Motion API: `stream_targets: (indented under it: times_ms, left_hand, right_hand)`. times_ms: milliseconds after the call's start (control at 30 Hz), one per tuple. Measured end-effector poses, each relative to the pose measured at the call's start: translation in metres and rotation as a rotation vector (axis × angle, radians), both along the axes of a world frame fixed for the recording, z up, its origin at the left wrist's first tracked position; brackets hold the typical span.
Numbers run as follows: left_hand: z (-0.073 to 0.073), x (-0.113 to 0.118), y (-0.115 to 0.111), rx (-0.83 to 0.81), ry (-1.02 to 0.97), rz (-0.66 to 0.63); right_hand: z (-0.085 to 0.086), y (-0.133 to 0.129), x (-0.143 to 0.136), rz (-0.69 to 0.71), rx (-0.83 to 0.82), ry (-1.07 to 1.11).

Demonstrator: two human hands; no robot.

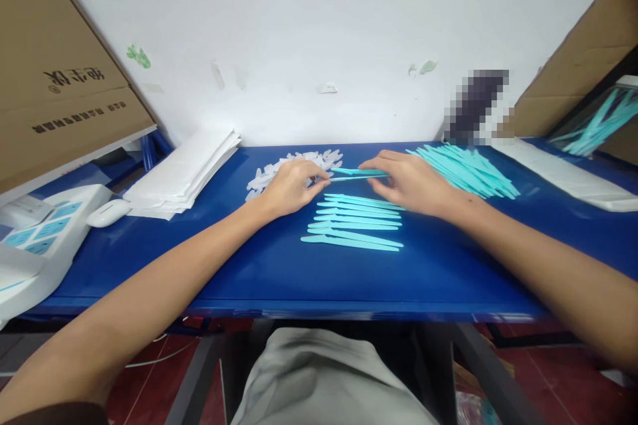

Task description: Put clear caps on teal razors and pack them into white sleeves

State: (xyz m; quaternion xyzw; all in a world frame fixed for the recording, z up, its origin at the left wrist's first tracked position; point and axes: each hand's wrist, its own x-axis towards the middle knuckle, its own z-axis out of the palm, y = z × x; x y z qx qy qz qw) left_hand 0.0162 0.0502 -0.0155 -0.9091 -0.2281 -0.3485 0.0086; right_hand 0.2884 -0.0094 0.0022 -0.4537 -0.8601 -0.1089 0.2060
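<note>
Above the middle of the desk, my right hand (pixel 403 179) is closed on the right ends of two slim teal eyebrow razors (pixel 359 172). The fingertips of my left hand (pixel 296 186) pinch the left end of the lower one. Just below my hands, several more teal razors (pixel 356 220) lie side by side in a rough column, their notched ends to the left. Behind my left hand spreads a pile of small translucent whitish plastic pieces (pixel 266 176), partly hidden by that hand. A heap of teal razors (pixel 468 169) lies beyond my right hand.
A stack of white sheets or sleeves (pixel 184 172) lies left on the blue desk (pixel 319 285), near a white rounded object (pixel 108 212) and a power strip (pixel 44 232). Cardboard (pixel 64 60) leans at left. On the right stand a white tray (pixel 563 172) and a container with teal sticks (pixel 601 123).
</note>
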Motion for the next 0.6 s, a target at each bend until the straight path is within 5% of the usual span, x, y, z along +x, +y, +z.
stream_targets:
  times_ms: [600]
  left_hand:
    - [0.0018,0.0016,-0.0049,-0.089,-0.104,-0.043]
  right_hand:
    - [0.0018,-0.0021,-0.0022,-0.031,-0.055,0.012]
